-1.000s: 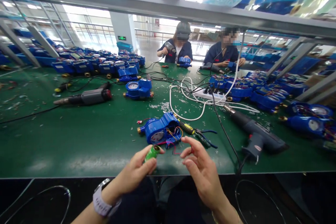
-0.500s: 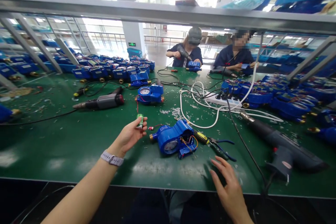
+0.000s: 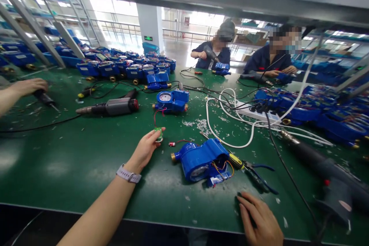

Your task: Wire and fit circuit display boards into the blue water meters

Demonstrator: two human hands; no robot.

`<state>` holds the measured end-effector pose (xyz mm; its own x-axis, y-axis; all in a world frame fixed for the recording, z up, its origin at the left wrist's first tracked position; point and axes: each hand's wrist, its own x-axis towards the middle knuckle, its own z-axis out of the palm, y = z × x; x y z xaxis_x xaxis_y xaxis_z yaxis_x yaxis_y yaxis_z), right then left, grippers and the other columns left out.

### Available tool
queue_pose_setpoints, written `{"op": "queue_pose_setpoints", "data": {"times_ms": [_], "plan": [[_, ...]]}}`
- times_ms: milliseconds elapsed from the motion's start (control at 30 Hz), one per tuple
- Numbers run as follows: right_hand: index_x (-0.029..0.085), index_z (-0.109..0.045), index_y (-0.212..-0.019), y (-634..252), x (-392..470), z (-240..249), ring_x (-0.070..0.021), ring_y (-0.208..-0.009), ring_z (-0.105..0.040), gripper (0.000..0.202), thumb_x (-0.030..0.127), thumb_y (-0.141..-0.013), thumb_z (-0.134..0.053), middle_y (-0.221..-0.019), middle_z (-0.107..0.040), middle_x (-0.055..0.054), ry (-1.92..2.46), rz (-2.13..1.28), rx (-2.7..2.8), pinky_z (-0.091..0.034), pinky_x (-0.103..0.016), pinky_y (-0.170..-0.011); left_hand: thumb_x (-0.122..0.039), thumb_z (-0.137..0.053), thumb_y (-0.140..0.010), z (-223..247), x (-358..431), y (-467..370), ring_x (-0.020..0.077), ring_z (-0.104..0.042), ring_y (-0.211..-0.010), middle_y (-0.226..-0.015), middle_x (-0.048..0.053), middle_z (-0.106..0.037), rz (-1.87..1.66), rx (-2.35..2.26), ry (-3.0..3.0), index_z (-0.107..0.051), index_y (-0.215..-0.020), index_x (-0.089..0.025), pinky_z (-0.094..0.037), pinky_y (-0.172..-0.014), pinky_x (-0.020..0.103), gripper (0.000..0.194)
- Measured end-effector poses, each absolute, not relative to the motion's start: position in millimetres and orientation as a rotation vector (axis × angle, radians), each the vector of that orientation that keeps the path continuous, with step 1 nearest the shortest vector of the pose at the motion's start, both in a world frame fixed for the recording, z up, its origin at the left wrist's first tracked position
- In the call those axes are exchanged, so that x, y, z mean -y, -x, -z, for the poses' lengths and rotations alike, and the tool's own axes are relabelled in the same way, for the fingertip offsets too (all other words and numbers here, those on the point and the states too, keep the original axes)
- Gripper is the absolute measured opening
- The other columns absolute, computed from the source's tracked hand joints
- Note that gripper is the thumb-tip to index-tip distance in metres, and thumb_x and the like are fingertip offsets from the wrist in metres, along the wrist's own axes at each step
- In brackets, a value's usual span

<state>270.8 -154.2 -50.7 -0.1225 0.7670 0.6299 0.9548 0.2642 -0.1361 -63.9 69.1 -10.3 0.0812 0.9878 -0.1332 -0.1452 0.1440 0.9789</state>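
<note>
Into view at the left edge of the tabletop (image 3: pixel 57 169) comes a co-worker's hand (image 3: pixel 36 84), wrapped around a dark-handled screwdriver (image 3: pixel 43 97)! Moving right, a grey heat gun (image 3: pixel 115 107) lies flat, then the person's left hand (image 3: pixel 148 144), thumb and fingers pinching a green battery (image 3: pixel 158 132) over mid-tabletop. Its red lead runs toward the farther blue water meter (image 3: pixel 173 102). Light and rigid, I'd judge, perhaps slick in its wrap: best held around the body, sparing that fragile lead. Next, a small red-and-white plug (image 3: pixel 172 144), then the nearer water meter (image 3: pixel 198 161), probably heavy, its wires exposed. Beyond it lie a yellow-and-black screwdriver (image 3: pixel 235 160) and pliers (image 3: pixel 259 178). Finally, at the near edge, the right hand (image 3: pixel 258 217): fingers loosely curved, thumb apart, nothing visible in its grasp.
</note>
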Motion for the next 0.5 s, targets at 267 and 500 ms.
{"op": "queue_pose_setpoints", "data": {"times_ms": [267, 500], "plan": [[0.018, -0.066, -0.101, -271, 152, 48, -0.0224, -0.091, -0.064, 0.018, 0.028, -0.094, -0.054, -0.101, -0.068, -0.009, 1.547, 0.346, 1.985, -0.047, -0.035, -0.081, -0.026, -0.062, -0.082, 23, -67, 57, 0.0224, -0.057, -0.09, -0.094, 0.004, -0.064, -0.946, -1.276, -1.712, -0.062, -0.096, -0.02, -0.042, -0.086, 0.036, 0.016], [0.019, -0.066, -0.1, -273, 152, 52, -0.0232, -0.092, -0.062, 0.019, 0.033, -0.095, -0.053, -0.101, -0.067, -0.009, 1.602, 0.347, 1.978, -0.046, -0.037, -0.082, -0.019, -0.064, -0.08, 24, -68, 45, 0.0243, -0.058, -0.087, -0.084, 0.003, -0.066, -0.727, -1.425, -2.061, -0.062, -0.081, -0.022, -0.042, -0.081, 0.035, 0.004]]}}
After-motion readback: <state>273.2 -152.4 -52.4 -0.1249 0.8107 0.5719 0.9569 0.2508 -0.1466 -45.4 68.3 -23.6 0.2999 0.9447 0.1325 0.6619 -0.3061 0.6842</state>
